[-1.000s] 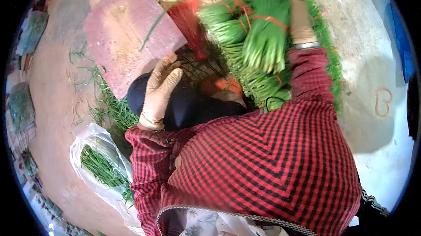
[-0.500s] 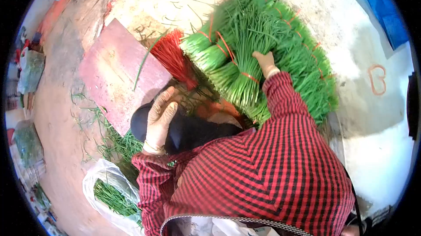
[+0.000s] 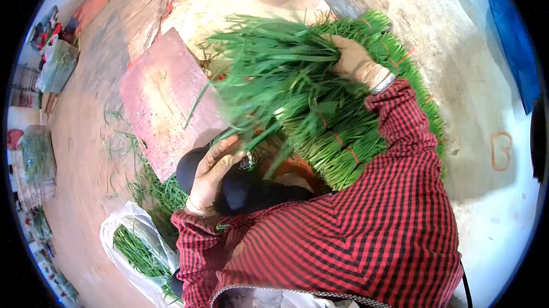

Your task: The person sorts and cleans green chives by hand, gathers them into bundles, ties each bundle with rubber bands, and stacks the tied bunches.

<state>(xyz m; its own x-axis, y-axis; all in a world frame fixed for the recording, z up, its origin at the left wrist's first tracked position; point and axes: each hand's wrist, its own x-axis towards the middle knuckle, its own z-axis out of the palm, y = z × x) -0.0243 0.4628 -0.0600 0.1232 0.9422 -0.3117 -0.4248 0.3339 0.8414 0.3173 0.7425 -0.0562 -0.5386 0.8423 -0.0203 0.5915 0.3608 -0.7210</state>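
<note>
My right hand [image 3: 355, 61] is closed around a bunch of garlic chives [image 3: 274, 59], held up over the pile with its leaves fanning to the left, blurred by motion. Below and behind it lie several banded bundles of chives [image 3: 331, 162], tied with red-orange bands, stalk ends toward me. My left hand [image 3: 214, 173] is gloved and open, with the fingers stretched out above my dark-clothed knee. Some leaf tips hang beside its fingertips; whether they touch cannot be made out. The bunch mostly hides the red bands lying behind it.
A pinkish board [image 3: 168, 96] lies left of the pile. Loose chive leaves [image 3: 154, 188] litter the floor near it. A white plastic bag [image 3: 128, 216] with greens stands at lower left. A blue sheet [image 3: 509, 39] is at the far right.
My right hand has lifted the bunch off the pile and swung its leaves left, over the red bands. My left hand stays near my knee, still open. The view has shifted slightly.
</note>
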